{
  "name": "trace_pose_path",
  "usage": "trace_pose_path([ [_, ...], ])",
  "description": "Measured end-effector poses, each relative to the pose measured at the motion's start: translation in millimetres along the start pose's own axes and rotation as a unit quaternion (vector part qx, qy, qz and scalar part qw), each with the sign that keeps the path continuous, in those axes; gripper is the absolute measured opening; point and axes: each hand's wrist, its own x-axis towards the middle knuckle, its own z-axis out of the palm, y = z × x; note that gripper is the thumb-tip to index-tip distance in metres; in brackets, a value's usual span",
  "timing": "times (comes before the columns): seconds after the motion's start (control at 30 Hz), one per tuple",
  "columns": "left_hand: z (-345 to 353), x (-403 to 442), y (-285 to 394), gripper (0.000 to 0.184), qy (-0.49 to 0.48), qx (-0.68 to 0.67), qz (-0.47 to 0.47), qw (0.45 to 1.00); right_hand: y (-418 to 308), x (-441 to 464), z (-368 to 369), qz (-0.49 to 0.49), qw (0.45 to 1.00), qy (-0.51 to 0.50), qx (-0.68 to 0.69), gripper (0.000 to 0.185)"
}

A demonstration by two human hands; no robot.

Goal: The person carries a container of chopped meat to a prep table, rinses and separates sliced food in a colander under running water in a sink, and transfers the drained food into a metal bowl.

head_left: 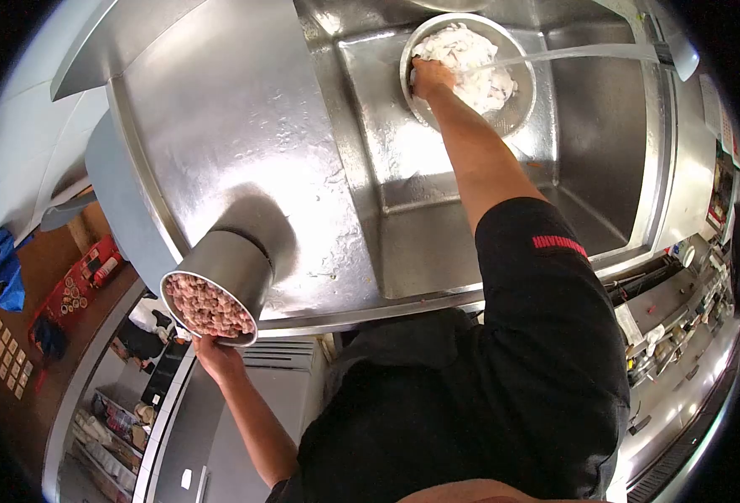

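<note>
A tall round metal pot (240,256) stands on the steel drainboard near its front edge, filled with pinkish-brown chunks that look like meat (210,306). My left hand (217,356) grips the pot's near rim, its fingertips partly hidden. In the sink, a round metal bowl (524,101) holds a heap of white, thin pieces (475,63) whose kind I cannot make out. My right hand (433,78) reaches into the bowl at its left side, touching the white pieces; its fingers are mostly hidden. A stream of water (571,54) runs into the bowl.
The faucet (682,57) is at the upper right. A steel sink basin (424,251) surrounds the bowl, with the drainboard (227,109) to its left. Below the counter stands a grey cabinet (265,402). Kitchen shelving and utensils (672,335) lie far right.
</note>
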Motion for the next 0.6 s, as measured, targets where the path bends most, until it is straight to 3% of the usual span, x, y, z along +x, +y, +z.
trace_pose_path([
  [0.1,-7,3,2,0.040,-0.006,0.005,0.006,1.000,15,-2,-5,-0.083,0.996,0.010,0.033,0.050],
  [0.23,-1,2,10,0.042,-0.016,0.001,-0.013,1.000,38,-8,-24,-0.087,0.993,0.010,0.076,0.052],
  [0.27,0,0,11,0.043,-0.013,0.002,-0.021,1.000,44,-22,-31,-0.042,0.995,0.014,0.085,0.052],
  [0.37,0,-1,9,0.044,0.011,0.002,-0.011,1.000,102,14,27,-0.054,0.997,0.054,0.017,0.054],
  [0.47,-8,5,3,0.043,0.005,0.012,-0.009,1.000,118,-38,-38,0.061,0.953,-0.086,0.284,0.062],
  [0.57,-3,3,5,0.042,-0.009,0.017,0.002,1.000,143,-52,-28,-0.024,0.975,0.056,0.212,0.064],
  [0.6,-3,4,4,0.042,-0.018,0.023,0.010,1.000,149,-53,-20,-0.039,0.965,0.109,0.236,0.079],
])
